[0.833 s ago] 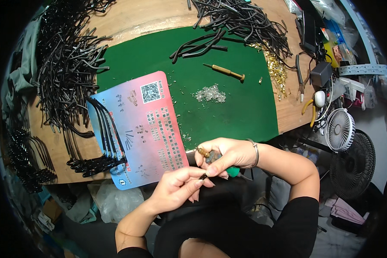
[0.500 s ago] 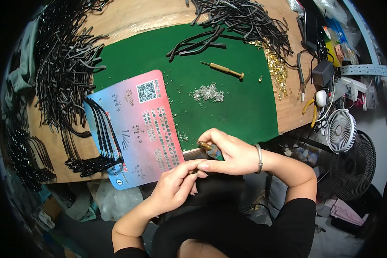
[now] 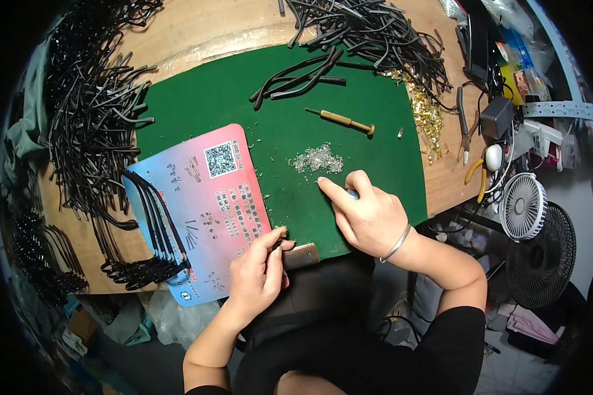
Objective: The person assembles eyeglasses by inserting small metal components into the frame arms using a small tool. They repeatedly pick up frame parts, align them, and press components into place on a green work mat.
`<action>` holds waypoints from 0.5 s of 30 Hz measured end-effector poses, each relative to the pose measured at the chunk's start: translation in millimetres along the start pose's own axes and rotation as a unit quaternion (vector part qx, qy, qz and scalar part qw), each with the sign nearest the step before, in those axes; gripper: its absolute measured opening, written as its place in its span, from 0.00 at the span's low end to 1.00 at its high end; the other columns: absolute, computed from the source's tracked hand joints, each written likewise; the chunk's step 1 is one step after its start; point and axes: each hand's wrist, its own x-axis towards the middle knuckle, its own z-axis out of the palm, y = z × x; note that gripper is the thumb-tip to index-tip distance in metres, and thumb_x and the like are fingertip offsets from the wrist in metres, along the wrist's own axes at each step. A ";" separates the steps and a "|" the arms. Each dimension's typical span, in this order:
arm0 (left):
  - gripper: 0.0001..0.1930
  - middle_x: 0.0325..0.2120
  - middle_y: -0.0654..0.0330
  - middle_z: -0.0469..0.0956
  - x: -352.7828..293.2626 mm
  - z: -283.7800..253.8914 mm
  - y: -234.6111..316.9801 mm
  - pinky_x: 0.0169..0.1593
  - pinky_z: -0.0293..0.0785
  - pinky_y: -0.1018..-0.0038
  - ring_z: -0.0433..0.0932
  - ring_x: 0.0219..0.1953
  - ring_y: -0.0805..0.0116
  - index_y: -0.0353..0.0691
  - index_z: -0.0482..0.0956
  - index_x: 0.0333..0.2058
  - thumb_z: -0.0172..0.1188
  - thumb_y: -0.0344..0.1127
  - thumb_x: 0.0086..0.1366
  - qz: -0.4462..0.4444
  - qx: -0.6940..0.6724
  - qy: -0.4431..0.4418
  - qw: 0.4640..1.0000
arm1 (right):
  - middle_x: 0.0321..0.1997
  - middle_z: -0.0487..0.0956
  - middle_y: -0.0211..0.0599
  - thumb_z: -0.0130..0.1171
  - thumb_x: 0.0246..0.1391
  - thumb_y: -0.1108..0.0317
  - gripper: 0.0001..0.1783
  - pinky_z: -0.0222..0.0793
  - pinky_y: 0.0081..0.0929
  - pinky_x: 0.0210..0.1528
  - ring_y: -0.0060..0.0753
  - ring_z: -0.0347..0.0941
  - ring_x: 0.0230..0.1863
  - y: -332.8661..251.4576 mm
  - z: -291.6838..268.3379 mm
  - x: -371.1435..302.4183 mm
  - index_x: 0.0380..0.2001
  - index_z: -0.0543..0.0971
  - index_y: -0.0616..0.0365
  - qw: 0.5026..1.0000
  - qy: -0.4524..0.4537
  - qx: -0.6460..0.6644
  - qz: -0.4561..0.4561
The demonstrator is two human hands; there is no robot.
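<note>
My left hand (image 3: 255, 271) pinches a small gold-coloured metal piece (image 3: 281, 232) between thumb and fingers, over the lower right corner of a pink and blue printed card (image 3: 207, 217). A flat metal block (image 3: 301, 255) lies at the table edge beside it. My right hand (image 3: 372, 214) is over the green mat (image 3: 204, 99), its index finger stretched toward a heap of tiny silver screws (image 3: 319, 158). Its other fingers curl round a tool whose blue part (image 3: 354, 194) shows; the rest is hidden. Beyond the heap lies a brass screwdriver (image 3: 339, 121).
Black eyeglass temples pile up at the left (image 3: 92, 125) and the far side (image 3: 369, 33); several lie on the mat (image 3: 296, 79). A bundle (image 3: 157, 217) rests across the card. Gold parts (image 3: 428, 118), pliers (image 3: 476, 174) and a white fan (image 3: 524, 205) stand right.
My right hand has left my left hand and moved up and right to the screw heap, its tool now tucked mostly out of sight. My left hand has shifted slightly left, still pinching.
</note>
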 end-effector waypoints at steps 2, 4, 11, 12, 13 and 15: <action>0.14 0.32 0.55 0.80 0.8 0.1 -1.4 0.21 0.71 0.80 0.74 0.16 0.77 0.32 0.68 0.48 0.45 0.20 0.63 0.012 0.017 -0.005 1.000 | 0.33 0.66 0.39 0.59 0.41 0.71 0.26 0.71 0.27 0.20 0.33 0.72 0.23 1.1 1.3 -1.8 0.49 0.71 0.50 1.000 -0.003 -0.015 -0.019; 0.14 0.32 0.55 0.80 2.7 -0.4 1.0 0.22 0.71 0.81 0.74 0.16 0.77 0.31 0.68 0.48 0.45 0.20 0.63 -0.003 0.001 -0.004 1.000 | 0.33 0.66 0.39 0.59 0.40 0.71 0.27 0.70 0.27 0.20 0.32 0.71 0.22 3.2 1.7 0.2 0.49 0.71 0.50 0.999 0.002 -0.024 -0.032; 0.14 0.33 0.55 0.80 -10.6 -7.8 -3.2 0.25 0.72 0.82 0.74 0.21 0.80 0.28 0.68 0.48 0.45 0.20 0.63 -0.055 -0.069 0.008 0.996 | 0.33 0.67 0.38 0.58 0.40 0.71 0.26 0.71 0.27 0.20 0.32 0.71 0.22 3.2 3.7 1.2 0.48 0.71 0.50 1.000 0.011 -0.001 -0.015; 0.14 0.33 0.55 0.80 -12.6 -7.8 -3.8 0.25 0.72 0.82 0.74 0.21 0.80 0.28 0.68 0.48 0.45 0.20 0.63 -0.051 -0.061 0.012 0.997 | 0.33 0.67 0.38 0.58 0.40 0.72 0.26 0.71 0.27 0.20 0.32 0.71 0.21 2.6 3.0 1.2 0.48 0.71 0.50 1.000 0.010 -0.003 -0.013; 0.14 0.33 0.55 0.80 -14.2 -7.0 -3.1 0.25 0.72 0.82 0.74 0.21 0.80 0.28 0.68 0.48 0.45 0.20 0.63 -0.053 -0.059 0.012 0.997 | 0.33 0.67 0.38 0.58 0.40 0.72 0.26 0.70 0.27 0.19 0.31 0.70 0.21 2.5 3.1 0.0 0.48 0.72 0.50 1.000 0.008 -0.014 -0.021; 0.14 0.33 0.55 0.80 -15.7 -6.0 -0.7 0.26 0.72 0.83 0.73 0.22 0.81 0.28 0.68 0.48 0.45 0.20 0.63 -0.053 -0.055 0.015 0.997 | 0.33 0.67 0.38 0.58 0.39 0.72 0.26 0.70 0.27 0.19 0.31 0.70 0.20 2.4 3.7 -0.8 0.48 0.72 0.50 0.999 0.009 -0.035 -0.039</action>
